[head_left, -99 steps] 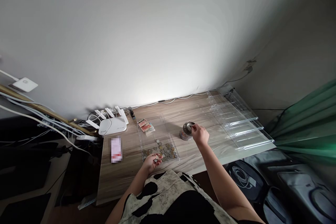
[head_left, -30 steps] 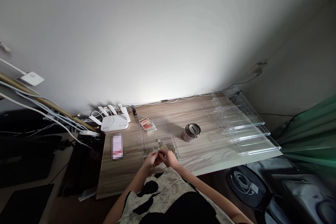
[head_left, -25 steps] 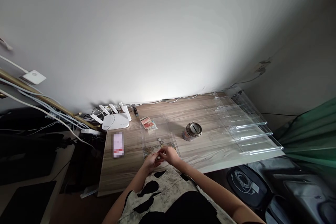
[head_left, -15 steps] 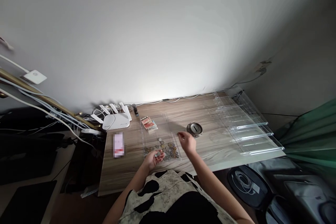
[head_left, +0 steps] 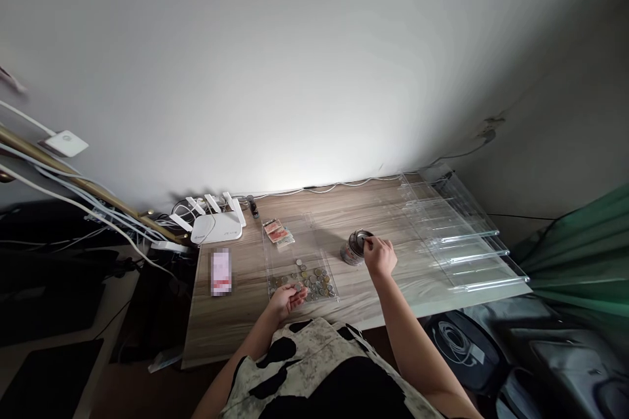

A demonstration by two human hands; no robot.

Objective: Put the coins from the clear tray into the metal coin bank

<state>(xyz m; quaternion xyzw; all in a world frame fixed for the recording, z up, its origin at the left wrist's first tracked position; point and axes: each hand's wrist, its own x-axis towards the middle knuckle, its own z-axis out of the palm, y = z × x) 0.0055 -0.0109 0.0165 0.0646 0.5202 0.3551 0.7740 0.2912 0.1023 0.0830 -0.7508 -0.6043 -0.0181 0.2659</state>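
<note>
My right hand (head_left: 380,255) reaches over the top of a small metal money tin (head_left: 352,249) on the wooden desk, its fingers pinched at the tin's slotted lid; anything held there is too small to make out. My left hand (head_left: 287,298) rests palm up at the near edge of a clear tray (head_left: 314,255), cupped round a few coins. Several loose coins (head_left: 309,280) lie in the tray's near end. Folded banknotes (head_left: 278,234) lie at its far end.
A white router (head_left: 212,225) with cables stands at the desk's back left. A small blurred card (head_left: 221,271) lies left of the tray. A clear acrylic tiered rack (head_left: 457,229) fills the desk's right end. Green cloth (head_left: 584,242) hangs at far right.
One second ago both hands met over the coins at the tray's near end. My right hand has since swung right and away, up to the tin's lid. My left hand stayed put.
</note>
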